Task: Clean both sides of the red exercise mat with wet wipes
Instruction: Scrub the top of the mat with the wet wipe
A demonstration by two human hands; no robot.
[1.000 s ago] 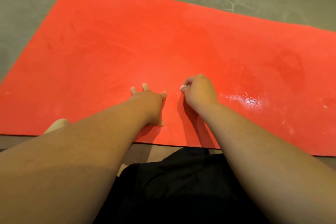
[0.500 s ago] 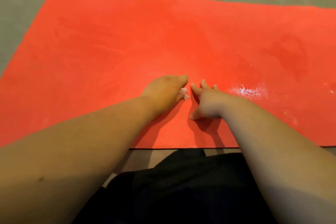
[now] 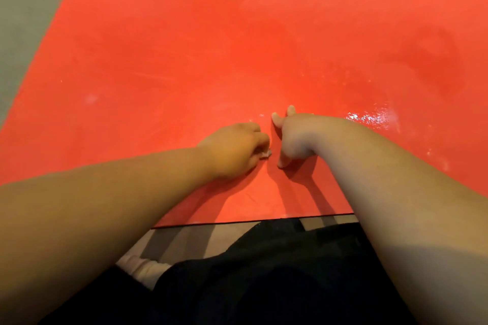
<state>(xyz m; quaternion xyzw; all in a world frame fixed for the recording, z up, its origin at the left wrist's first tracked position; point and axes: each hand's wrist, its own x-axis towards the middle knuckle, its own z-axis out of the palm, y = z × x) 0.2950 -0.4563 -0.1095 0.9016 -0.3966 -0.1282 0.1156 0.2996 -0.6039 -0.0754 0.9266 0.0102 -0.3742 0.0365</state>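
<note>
As the left hand [image 3: 235, 150] pinches a small white wet wipe [image 3: 265, 155] in curled fingers, the right hand [image 3: 297, 134] beside them presses spread fingers on the flat red exercise mat [image 3: 184, 60].

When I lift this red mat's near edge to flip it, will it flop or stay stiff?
Probably floppy: the red mat looks thin at its near edge and lies flat. The glossy wet patch may be slippery.

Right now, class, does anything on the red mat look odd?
A glossy wet patch glints on the mat just right of the right hand, unlike the matte surface elsewhere; probably moisture from wiping, not damage.
</note>
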